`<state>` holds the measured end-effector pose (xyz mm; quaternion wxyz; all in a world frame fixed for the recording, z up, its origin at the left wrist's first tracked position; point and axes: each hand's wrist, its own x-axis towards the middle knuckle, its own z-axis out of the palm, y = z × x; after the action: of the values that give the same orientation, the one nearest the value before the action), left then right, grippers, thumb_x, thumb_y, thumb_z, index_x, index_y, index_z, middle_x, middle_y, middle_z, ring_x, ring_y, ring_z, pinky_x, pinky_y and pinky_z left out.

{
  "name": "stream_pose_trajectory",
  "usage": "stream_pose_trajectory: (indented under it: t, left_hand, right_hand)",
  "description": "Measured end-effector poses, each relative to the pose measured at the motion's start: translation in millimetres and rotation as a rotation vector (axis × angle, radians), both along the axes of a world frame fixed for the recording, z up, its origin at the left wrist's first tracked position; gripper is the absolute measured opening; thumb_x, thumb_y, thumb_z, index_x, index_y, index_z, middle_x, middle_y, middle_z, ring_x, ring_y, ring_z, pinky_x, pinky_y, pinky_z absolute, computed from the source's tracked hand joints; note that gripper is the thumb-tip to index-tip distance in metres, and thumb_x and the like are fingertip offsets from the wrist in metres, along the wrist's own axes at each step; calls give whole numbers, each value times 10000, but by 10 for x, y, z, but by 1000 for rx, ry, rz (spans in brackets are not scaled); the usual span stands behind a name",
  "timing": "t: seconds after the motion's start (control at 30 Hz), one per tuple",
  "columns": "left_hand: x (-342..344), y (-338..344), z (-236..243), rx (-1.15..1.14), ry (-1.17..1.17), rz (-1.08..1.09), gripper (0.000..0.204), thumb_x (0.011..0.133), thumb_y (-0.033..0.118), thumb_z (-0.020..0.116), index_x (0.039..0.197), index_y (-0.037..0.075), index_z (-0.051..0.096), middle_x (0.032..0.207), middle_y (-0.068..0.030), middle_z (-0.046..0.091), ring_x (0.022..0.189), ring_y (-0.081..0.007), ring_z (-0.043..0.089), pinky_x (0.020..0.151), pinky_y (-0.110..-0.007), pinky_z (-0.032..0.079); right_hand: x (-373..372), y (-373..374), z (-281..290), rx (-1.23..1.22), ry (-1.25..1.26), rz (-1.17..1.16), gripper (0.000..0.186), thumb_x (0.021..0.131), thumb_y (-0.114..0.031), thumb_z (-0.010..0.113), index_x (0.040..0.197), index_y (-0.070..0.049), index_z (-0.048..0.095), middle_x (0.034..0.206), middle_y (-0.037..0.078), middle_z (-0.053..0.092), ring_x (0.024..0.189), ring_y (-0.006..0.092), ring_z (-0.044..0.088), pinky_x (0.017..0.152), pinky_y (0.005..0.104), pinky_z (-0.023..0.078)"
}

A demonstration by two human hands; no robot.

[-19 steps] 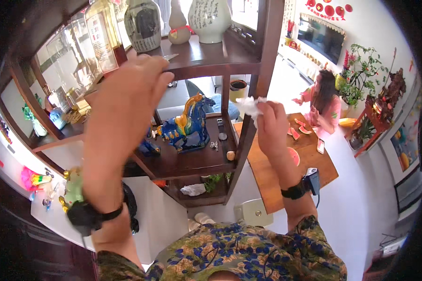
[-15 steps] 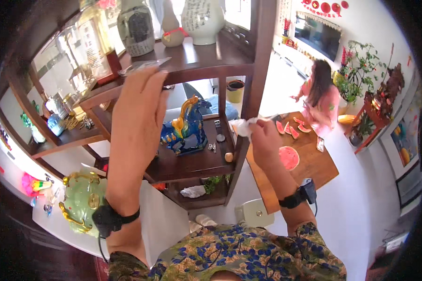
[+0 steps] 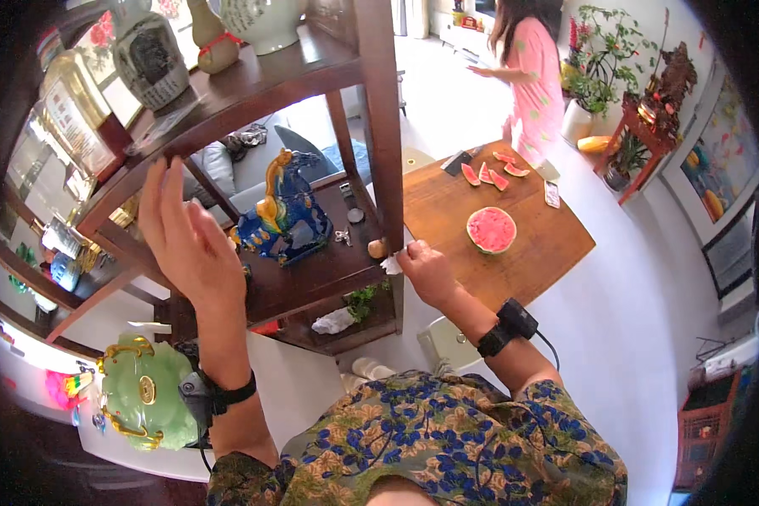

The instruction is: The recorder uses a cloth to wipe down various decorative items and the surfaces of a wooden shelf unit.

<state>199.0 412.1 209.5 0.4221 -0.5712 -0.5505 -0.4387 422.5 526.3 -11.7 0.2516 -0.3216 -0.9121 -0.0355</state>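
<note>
My left hand (image 3: 190,236) is raised just below the upper shelf (image 3: 244,72), fingers extended and open. A thin clear piece (image 3: 169,120) lies on that shelf's edge, above my fingertips. My right hand (image 3: 424,271) grips a crumpled white tissue (image 3: 390,266) beside the cabinet's right post (image 3: 384,143), next to a small tan round object (image 3: 377,249). Between my hands stands a blue-and-yellow ceramic horse (image 3: 291,219) on the middle shelf (image 3: 295,291), with a watch (image 3: 351,198) and small metal pieces near it.
Vases (image 3: 150,63) and a bottle (image 3: 80,110) stand on the upper shelf. At right are a wooden table (image 3: 548,253) with watermelon (image 3: 491,229) and a person (image 3: 531,84) in pink. A green ornament (image 3: 143,388) sits low left. Plants (image 3: 603,76) line the right wall.
My left hand has moved left and down from the clear piece, fingers now spread. My right hand has lowered with the tissue. My view has shifted. The person in pink has stood up.
</note>
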Motion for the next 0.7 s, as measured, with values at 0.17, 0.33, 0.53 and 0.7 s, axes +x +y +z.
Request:
stream_pose_trajectory:
  t: [0.17,0.33,0.53,0.7]
  left_hand:
    - [188,-17,-697,-400,-229,-367,327,779,-2,502,1106,5,487,1133,-168,477,1034,-320,460,894,-377,374]
    - [653,-21,-1042,-802,-266,-638,654,688,105,675,1261,49,366,1299,-168,341,1212,-316,340,979,-389,317]
    - [463,31,-1103,-719,-440,-627,531,782,142,593,1255,33,376,1285,-173,368,1180,-322,379,976,-382,326]
    - [361,63,-809,-292,-390,-676,393,824,98,545,1181,31,394,1237,-188,398,1112,-294,453,903,-386,410]
  right_hand:
    - [-91,-153,64,-222,152,-111,153,732,-64,528,883,-47,510,794,142,530,750,289,572,601,381,480]
    - [-386,-395,626,-429,723,347,212,753,-67,533,960,-30,508,828,156,541,682,344,562,618,413,453]
    - [-463,-461,876,-1223,1073,468,351,745,-64,570,1086,-45,489,831,152,557,695,303,565,643,363,459]
    - [-275,-225,1079,-100,820,120,395,730,-90,597,1090,2,463,942,176,539,826,316,537,757,385,430]
